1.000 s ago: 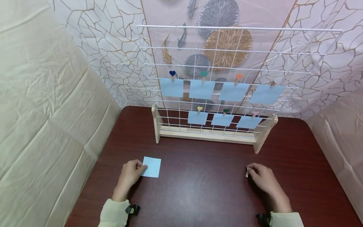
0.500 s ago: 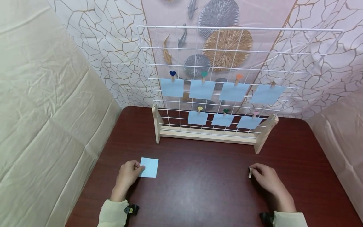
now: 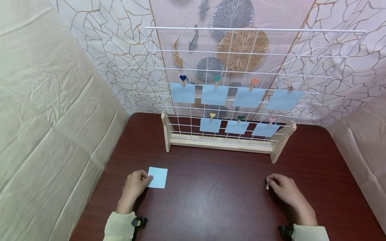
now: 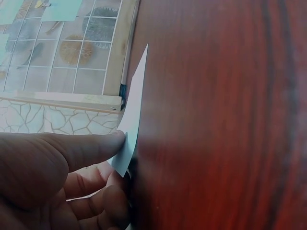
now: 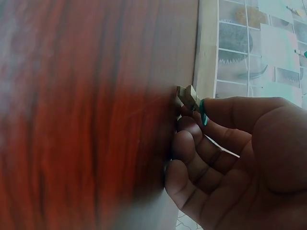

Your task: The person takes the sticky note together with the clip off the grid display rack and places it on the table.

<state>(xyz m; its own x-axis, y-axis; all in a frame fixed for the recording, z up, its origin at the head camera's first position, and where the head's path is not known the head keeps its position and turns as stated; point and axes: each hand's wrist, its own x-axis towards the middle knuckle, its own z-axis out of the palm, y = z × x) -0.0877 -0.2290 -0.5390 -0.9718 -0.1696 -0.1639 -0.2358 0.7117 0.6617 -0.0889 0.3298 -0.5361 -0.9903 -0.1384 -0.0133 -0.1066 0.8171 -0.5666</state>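
My left hand [image 3: 134,187] pinches the left edge of a light blue square of paper [image 3: 158,177] close over the table at the front left. In the left wrist view the thumb presses the paper [image 4: 133,124], which is seen nearly edge-on. On the right, my right hand [image 3: 284,190] holds a small wooden clothespin [image 3: 267,185] between thumb and fingers, low over the table. In the right wrist view the clothespin [image 5: 189,98] shows its wooden jaws pointing away from the hand and a teal decoration at the thumb.
A white wire grid rack [image 3: 223,72] on a wooden stand [image 3: 220,143] rises at the back of the dark table [image 3: 208,190]. Blue papers [image 3: 215,95] hang on it in two rows, clipped by heart-topped clothespins [image 3: 217,79]. Pale cloth [image 3: 60,134] flanks the table.
My left hand has shifted slightly left with the paper. My right hand has drifted slightly right with the clothespin. The rack and its papers stay as they were.
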